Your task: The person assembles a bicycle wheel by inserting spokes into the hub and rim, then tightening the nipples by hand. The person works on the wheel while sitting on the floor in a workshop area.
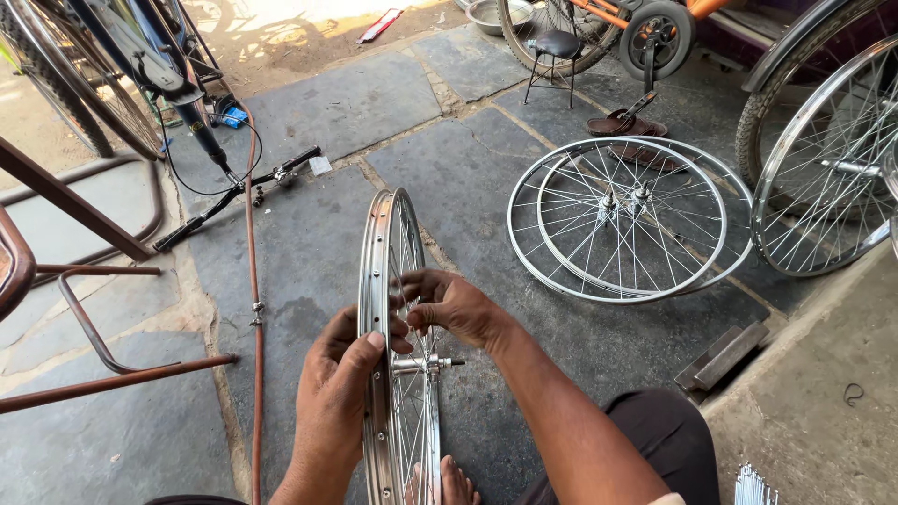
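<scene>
Here | left hand (339,388) grips upright wheel rim (376,281) | right hand (452,306) pinches spoke (420,323)

Bright daylight from the top, sharp focus, glare on sunlit ground (281,28)

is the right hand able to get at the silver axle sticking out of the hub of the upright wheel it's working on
Probably yes. The right hand pinches spokes just above the silver threaded axle of the upright chrome bicycle wheel, on the same side, with nothing between them. The left hand grips the rim on the other side.
</scene>
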